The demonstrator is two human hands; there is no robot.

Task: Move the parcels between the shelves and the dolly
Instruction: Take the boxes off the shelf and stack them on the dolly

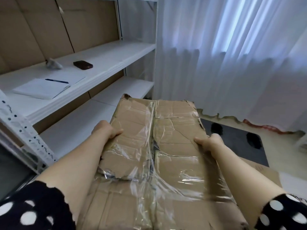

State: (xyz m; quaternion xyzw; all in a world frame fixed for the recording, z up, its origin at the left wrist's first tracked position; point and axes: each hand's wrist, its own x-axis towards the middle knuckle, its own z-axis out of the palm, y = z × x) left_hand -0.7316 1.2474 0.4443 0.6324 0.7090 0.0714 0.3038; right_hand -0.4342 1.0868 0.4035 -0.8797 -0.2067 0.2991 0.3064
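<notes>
A large worn cardboard parcel (pixel 154 155), sealed with clear tape down its middle, fills the lower centre of the view. My left hand (pixel 106 130) grips its left edge with the thumb on top. My right hand (pixel 211 142) grips its right edge the same way. The parcel is held in the air in front of the white metal shelves (pixel 93 70) on the left. The black dolly (pixel 240 143) lies on the floor to the right, partly hidden behind the parcel. Another cardboard parcel (pixel 267 178) shows under my right forearm.
The middle shelf carries a white notebook (pixel 41 88) with a blue pen (pixel 57 81), a dark small case (pixel 83 65) and a crumpled white thing (pixel 53 63). Brown cardboard lines the back of the shelves. White curtains (pixel 232 55) hang on the right.
</notes>
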